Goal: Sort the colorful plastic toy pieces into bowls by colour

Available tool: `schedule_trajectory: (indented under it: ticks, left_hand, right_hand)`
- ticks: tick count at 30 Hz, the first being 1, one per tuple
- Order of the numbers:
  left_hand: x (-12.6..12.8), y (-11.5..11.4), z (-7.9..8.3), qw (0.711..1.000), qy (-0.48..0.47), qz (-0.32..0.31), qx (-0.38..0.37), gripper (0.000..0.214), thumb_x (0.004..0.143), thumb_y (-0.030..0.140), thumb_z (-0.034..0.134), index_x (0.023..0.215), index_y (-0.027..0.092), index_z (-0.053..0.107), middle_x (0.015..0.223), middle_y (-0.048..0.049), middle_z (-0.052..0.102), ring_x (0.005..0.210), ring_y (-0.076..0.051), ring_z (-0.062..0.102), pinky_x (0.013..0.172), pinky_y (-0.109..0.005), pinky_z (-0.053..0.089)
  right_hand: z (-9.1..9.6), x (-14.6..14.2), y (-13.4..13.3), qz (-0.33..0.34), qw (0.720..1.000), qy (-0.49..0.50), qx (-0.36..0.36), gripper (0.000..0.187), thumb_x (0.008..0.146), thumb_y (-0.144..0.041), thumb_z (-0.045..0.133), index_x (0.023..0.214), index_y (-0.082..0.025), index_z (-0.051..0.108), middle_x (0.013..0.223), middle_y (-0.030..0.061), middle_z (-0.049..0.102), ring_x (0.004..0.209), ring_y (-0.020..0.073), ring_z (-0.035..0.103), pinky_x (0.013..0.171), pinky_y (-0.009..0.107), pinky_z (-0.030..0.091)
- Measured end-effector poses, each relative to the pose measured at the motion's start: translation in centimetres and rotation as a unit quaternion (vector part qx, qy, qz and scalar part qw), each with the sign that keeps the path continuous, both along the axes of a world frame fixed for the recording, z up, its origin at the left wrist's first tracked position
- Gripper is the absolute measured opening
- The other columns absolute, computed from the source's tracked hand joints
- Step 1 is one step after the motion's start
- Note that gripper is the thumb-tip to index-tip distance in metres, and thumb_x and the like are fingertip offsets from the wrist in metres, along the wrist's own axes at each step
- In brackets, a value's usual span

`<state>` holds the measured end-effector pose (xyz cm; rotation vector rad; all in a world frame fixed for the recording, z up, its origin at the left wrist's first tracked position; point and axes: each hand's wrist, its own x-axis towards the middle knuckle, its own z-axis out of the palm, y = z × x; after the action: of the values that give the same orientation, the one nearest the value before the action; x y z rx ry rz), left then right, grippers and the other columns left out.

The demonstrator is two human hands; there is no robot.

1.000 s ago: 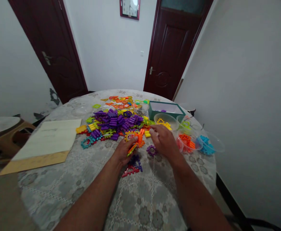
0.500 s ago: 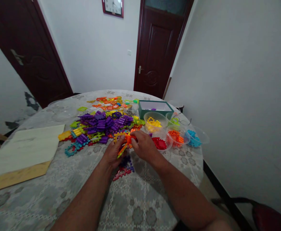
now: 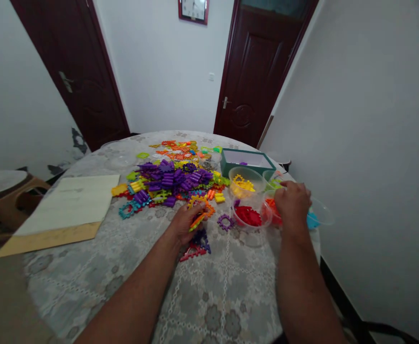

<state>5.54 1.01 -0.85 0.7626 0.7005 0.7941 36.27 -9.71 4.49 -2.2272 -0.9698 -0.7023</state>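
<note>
My left hand (image 3: 185, 222) is closed round an orange and yellow cluster of interlocking plastic pieces (image 3: 198, 216) near the middle of the round table (image 3: 209, 291). My right hand (image 3: 292, 203) hovers over the clear bowl of orange pieces (image 3: 271, 204) at the right, knuckles up, fingers curled and hidden. Beside it stand a bowl of red pieces (image 3: 249, 215), a bowl of yellow pieces (image 3: 243, 181) and a bowl of blue pieces (image 3: 317, 217). A big pile of purple and mixed pieces (image 3: 171, 179) lies beyond my left hand.
A green box (image 3: 247, 160) stands behind the bowls. A purple ring piece (image 3: 226, 222) and red and dark blue pieces (image 3: 195, 246) lie near my left hand. A cardboard sheet with paper (image 3: 60, 210) covers the table's left. Two dark doors stand behind.
My right hand has left the cluster in my left hand and moved right, over the bowl of orange pieces. The left hand has stayed put with its cluster.
</note>
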Motion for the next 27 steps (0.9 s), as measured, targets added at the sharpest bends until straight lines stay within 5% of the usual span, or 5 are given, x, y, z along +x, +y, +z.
schedule_trajectory:
  ticks: [2, 5, 11, 19, 27]
  left_hand:
    - [0.0, 0.1, -0.3, 1.000, -0.002, -0.015, 0.005, 0.031, 0.072, 0.031, 0.092, 0.085, 0.015, 0.069, 0.077, -0.0030, 0.071, 0.052, -0.010, 0.063, 0.039, -0.016, 0.041]
    - [0.0, 0.2, -0.8, 0.999, 0.002, -0.045, 0.011, 0.032, 0.072, 0.032, 0.092, 0.085, 0.015, 0.069, 0.075, -0.0021, 0.070, 0.052, -0.010, 0.063, 0.040, -0.016, 0.039]
    - [0.0, -0.1, -0.7, 0.998, 0.006, -0.062, 0.028, 0.035, 0.070, 0.030, 0.094, 0.092, 0.016, 0.072, 0.076, -0.0020, 0.071, 0.054, -0.010, 0.063, 0.046, -0.018, 0.044]
    - [0.0, -0.9, 0.4, 0.994, 0.005, -0.096, 0.060, 0.044, 0.064, 0.026, 0.099, 0.098, 0.015, 0.074, 0.080, -0.0058, 0.075, 0.061, -0.016, 0.068, 0.057, -0.023, 0.054]
    - [-0.6, 0.0, -0.2, 0.995, -0.027, -0.092, -0.012, 0.050, 0.079, 0.058, 0.088, 0.098, 0.015, 0.068, 0.068, -0.0011, 0.066, 0.048, -0.010, 0.059, 0.039, -0.015, 0.041]
  right_hand:
    - [-0.1, -0.1, 0.3, 0.008, 1.000, -0.007, 0.023, 0.035, 0.089, -0.020, 0.051, 0.112, -0.012, 0.077, 0.112, 0.0232, 0.070, 0.111, 0.0386, 0.061, 0.098, 0.056, 0.047]
    - [0.3, -3.4, 1.7, 0.152, 0.986, -0.021, 0.058, 0.032, 0.094, -0.019, 0.049, 0.111, -0.015, 0.075, 0.111, 0.0182, 0.072, 0.112, 0.0330, 0.063, 0.105, 0.051, 0.047]
    - [-0.4, -13.4, 3.5, 0.435, 0.896, 0.078, -0.043, 0.017, 0.102, -0.027, 0.057, 0.107, -0.021, 0.072, 0.103, 0.0093, 0.075, 0.094, 0.0234, 0.069, 0.091, 0.036, 0.053]
    - [-1.6, -15.7, 4.2, 0.429, 0.880, 0.195, -0.052, 0.017, 0.096, -0.021, 0.067, 0.113, -0.021, 0.070, 0.094, 0.0033, 0.074, 0.087, 0.0197, 0.069, 0.080, 0.030, 0.052]
    - [-0.5, -15.0, 3.9, 0.455, 0.866, 0.198, -0.054, 0.018, 0.101, -0.019, 0.062, 0.115, -0.021, 0.074, 0.104, 0.0049, 0.076, 0.098, 0.0195, 0.069, 0.091, 0.032, 0.052]
